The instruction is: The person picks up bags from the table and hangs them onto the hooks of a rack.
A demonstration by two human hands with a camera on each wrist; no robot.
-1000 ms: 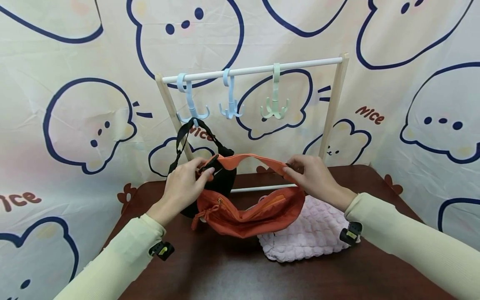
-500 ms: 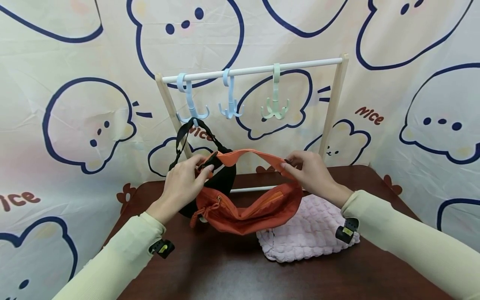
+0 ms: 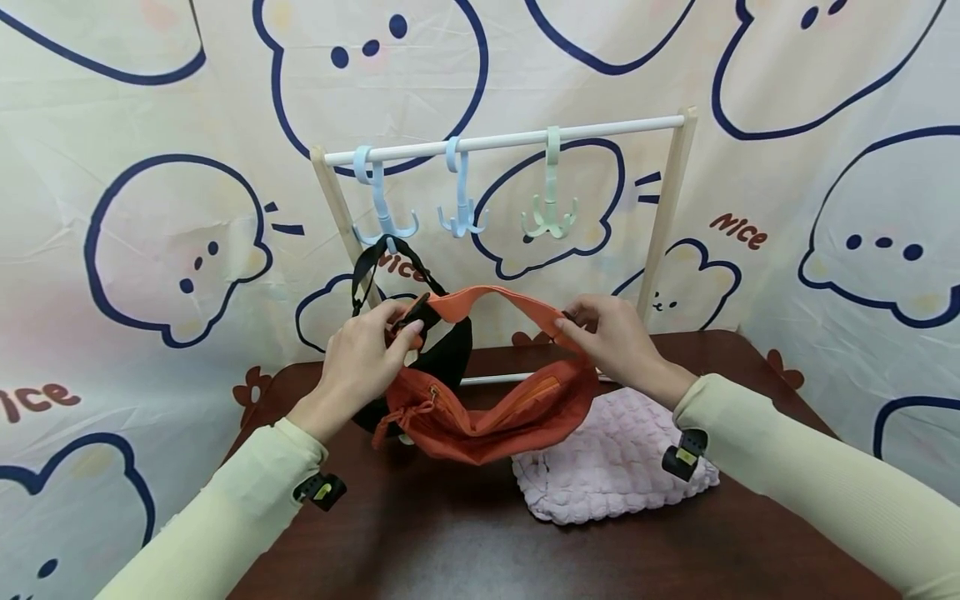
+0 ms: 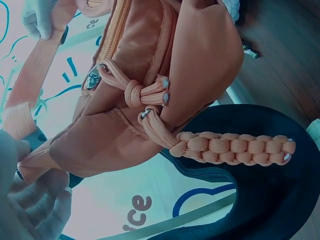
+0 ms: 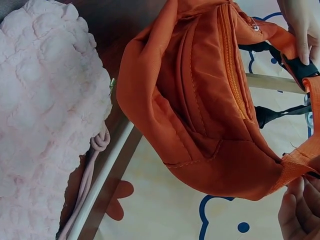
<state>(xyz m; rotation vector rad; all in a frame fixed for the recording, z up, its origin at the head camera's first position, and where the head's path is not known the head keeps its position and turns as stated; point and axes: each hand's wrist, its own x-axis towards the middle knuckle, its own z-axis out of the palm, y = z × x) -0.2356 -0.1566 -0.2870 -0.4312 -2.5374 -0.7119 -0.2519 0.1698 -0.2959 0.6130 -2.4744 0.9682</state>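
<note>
An orange waist bag (image 3: pixel 487 421) hangs in the air between both hands, its orange strap (image 3: pixel 495 298) arched above it. My left hand (image 3: pixel 356 367) pinches the strap end by a black buckle (image 3: pixel 422 317). At the other end, my right hand (image 3: pixel 622 343) pinches the strap where it meets the bag. In the left wrist view a braided cord pull (image 4: pixel 235 148) dangles from the bag. The right wrist view shows its zipper (image 5: pixel 231 60). Behind it, a black bag (image 3: pixel 450 354) hangs by its strap from the left blue hook (image 3: pixel 386 218), partly hidden.
A rack with a white rail (image 3: pixel 502 143) stands at the back of the brown table (image 3: pixel 450 550). It also carries another blue hook (image 3: pixel 462 208) and a green hook (image 3: pixel 551 204). A pink quilted bag (image 3: pixel 615 467) lies on the table at right, below my right hand.
Both hands have risen slightly and shifted a little left, carrying the orange waist bag with them. The pink bag and the hooks stay where they were.
</note>
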